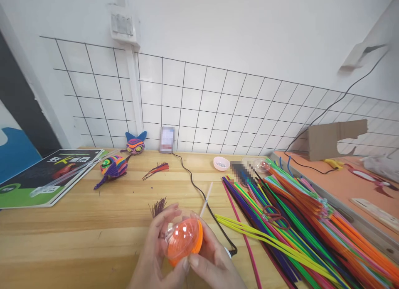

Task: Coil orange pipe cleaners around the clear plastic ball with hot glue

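Low in the middle of the view, a transparent rounded plastic shell (182, 237) with bright orange material along its right and lower side is held between both hands. My left hand (156, 247) curls round its left side, fingers over the back and thumb at the lower edge. On the other side, my right hand (215, 258) grips the orange edge, its thumb meeting the left thumb at the bottom. Some right fingers are hidden behind the shell. A bundle of dark purple strands (159, 206) lies just beyond my left fingers, and a white stick (206, 199) lies behind the shell.
Many coloured pipe cleaners (280, 222) spread over the right side, with brown-handled scissors (276, 216) among them. Two striped fuzzy figures (114, 168), a magazine (56, 177), a pink bowl (221, 163) and a phone (167, 139) sit farther back. A black cable (193, 181) crosses the table.
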